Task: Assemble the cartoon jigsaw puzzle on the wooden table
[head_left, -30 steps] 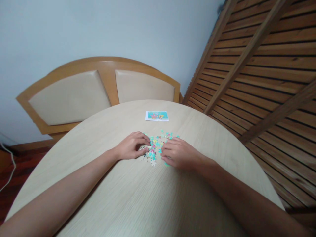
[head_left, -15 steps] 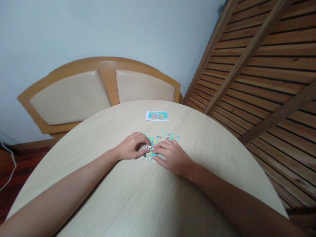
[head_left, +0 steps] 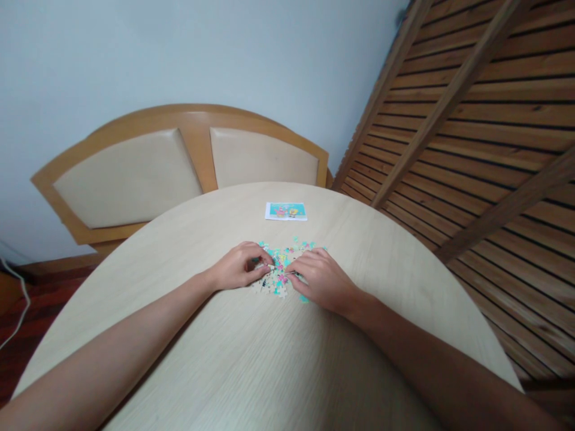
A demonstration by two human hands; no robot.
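Note:
A loose heap of small jigsaw pieces (head_left: pixel 281 292), turquoise, pink, yellow and pale, lies on the round table. My left hand (head_left: pixel 245 266) rests at the heap's left side, thumb and forefinger pinched on a small pale puzzle piece (head_left: pixel 271 267). On the right, my right hand (head_left: pixel 321 278) has its thumb and fingers pressed together at a thin pale edge that looks like a puzzle piece (head_left: pixel 288 273). Pieces under both palms are hidden. Beyond the heap lies a picture card (head_left: pixel 286 211) showing a pink and a yellow cartoon figure on turquoise.
The pale wooden table (head_left: pixel 215 359) fills the foreground. Behind it stands a wide wooden seat back with cream padded panels (head_left: pixel 130 176), against a light wall. A slatted wooden panel (head_left: pixel 449 120) slopes up on the right. At far left hangs a white cable (head_left: pixel 23 299).
My right hand has drawn slightly to the right, and its fingers have closed into a pinch. More pieces show between the hands. My left hand has barely moved.

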